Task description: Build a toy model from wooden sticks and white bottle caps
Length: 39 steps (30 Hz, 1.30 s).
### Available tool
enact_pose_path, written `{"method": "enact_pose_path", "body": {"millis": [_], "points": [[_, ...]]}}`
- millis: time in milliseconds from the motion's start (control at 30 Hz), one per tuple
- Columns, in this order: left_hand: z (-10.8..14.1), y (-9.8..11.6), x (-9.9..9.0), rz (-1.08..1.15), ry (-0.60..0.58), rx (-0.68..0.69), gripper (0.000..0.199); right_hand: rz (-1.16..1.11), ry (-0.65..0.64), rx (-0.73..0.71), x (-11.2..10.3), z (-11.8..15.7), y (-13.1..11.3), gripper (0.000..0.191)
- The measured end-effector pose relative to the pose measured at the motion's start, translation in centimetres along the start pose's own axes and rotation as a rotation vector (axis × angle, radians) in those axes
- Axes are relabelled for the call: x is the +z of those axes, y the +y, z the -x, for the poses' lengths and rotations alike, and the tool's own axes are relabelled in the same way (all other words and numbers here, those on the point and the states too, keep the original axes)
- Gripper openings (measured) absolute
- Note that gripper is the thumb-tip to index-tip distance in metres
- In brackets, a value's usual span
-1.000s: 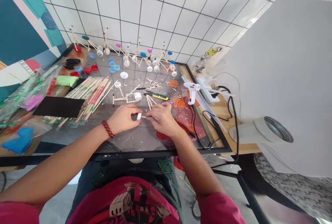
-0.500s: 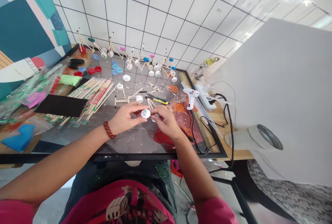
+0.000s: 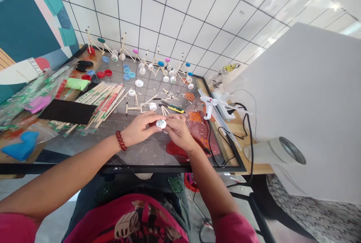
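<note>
Between my two hands is a white bottle cap (image 3: 161, 124) with dark print on its face. My left hand (image 3: 142, 127) pinches its left edge between thumb and fingers. Fingers of my right hand (image 3: 179, 130) are closed at its right edge; whether they hold anything besides the cap is hidden. Just beyond the hands lie a yellow craft knife (image 3: 176, 110) and several cut sticks (image 3: 165, 110). A small frame of glued sticks (image 3: 137, 107) lies to the left of them, near another white cap (image 3: 152, 106).
Several stick-and-cap models (image 3: 158, 64) stand along the tiled wall. Wrapped chopsticks (image 3: 104, 102), black sheet (image 3: 67, 112) and blue clay (image 3: 21, 146) lie left. A white glue gun (image 3: 208, 106) with black cable (image 3: 210, 138) is on the right, near a red plastic bag (image 3: 177, 150).
Both hands have shifted slightly right with the white cap. My right fingers have come closer against its edge. The whole view has moved a little.
</note>
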<state>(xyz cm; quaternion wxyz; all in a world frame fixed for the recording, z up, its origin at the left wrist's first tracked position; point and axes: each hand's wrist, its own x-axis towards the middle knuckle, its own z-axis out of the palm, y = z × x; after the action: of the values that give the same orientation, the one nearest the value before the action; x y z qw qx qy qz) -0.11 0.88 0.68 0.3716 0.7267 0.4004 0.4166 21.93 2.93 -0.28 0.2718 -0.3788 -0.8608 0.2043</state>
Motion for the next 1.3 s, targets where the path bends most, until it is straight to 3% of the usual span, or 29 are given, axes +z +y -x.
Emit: {"method": "enact_pose_path", "body": {"millis": [267, 433, 633, 1067, 1300], "points": [[0.1, -0.6, 0.1, -0.074, -0.008, 0.118, 0.029, -0.003, 0.015, 0.035, 0.5, -0.2, 0.2, 0.029], [0.2, -1.0, 0.4, -0.18, 0.091, 0.224, 0.026, -0.007, 0.139, -0.01, 1.1, -0.4, 0.3, 0.027], [0.3, -1.0, 0.6, -0.189, 0.155, 0.21, 0.024, -0.013, 0.241, -0.024, 1.6, -0.6, 0.3, 0.022], [0.3, -1.1, 0.7, -0.139, 0.219, 0.133, 0.024, -0.012, 0.231, 0.018, 1.5, -0.8, 0.3, 0.021], [0.2, -1.2, 0.7, -0.17, 0.151, 0.195, 0.021, -0.06, 0.172, -0.004, 1.4, -0.8, 0.5, 0.023]]}}
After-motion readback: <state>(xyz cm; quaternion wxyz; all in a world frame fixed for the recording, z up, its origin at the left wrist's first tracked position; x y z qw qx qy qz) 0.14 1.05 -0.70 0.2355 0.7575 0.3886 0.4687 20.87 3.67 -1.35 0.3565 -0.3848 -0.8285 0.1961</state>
